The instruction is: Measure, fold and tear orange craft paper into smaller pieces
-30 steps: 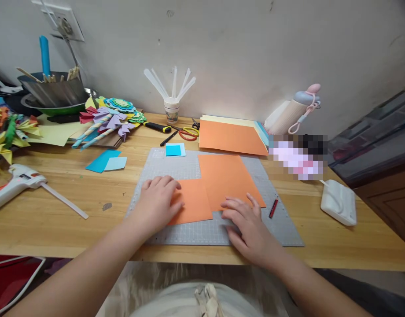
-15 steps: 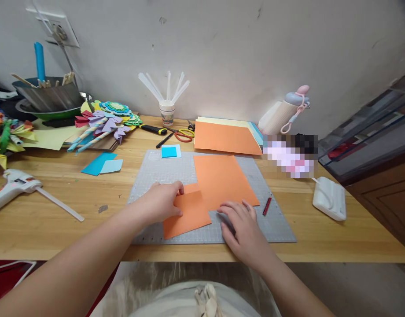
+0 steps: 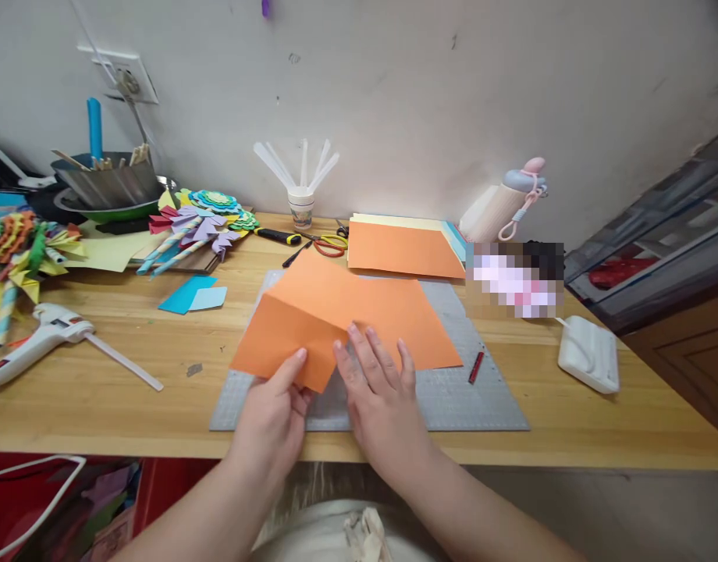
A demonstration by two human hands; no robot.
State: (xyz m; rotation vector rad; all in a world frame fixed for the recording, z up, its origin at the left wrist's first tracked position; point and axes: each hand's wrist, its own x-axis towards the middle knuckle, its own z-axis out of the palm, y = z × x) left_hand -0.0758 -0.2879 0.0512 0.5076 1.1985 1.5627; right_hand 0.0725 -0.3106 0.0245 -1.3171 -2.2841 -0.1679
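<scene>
A folded orange paper sheet (image 3: 312, 312) is lifted off the grey cutting mat (image 3: 464, 398), its creased part raised toward me. My left hand (image 3: 274, 417) pinches the sheet's near corner, thumb on top. My right hand (image 3: 379, 386) lies with fingers stretched flat on the sheet's near edge, just right of the left hand. A second orange sheet (image 3: 403, 250) tops a paper stack behind the mat.
A red pen (image 3: 476, 367) lies on the mat's right side. Scissors (image 3: 329, 243), a utility knife (image 3: 277, 234), a cup of glue sticks (image 3: 301, 204), paper flowers (image 3: 200, 218), a glue gun (image 3: 37, 336), blue paper scraps (image 3: 192, 295) and a white device (image 3: 590, 363) are spread over the wooden table (image 3: 101, 398).
Both hands came together at the sheet's near edge. The left hand took the corner and lifted the paper, which turned and unfolded leftward, now covering the small blue squares.
</scene>
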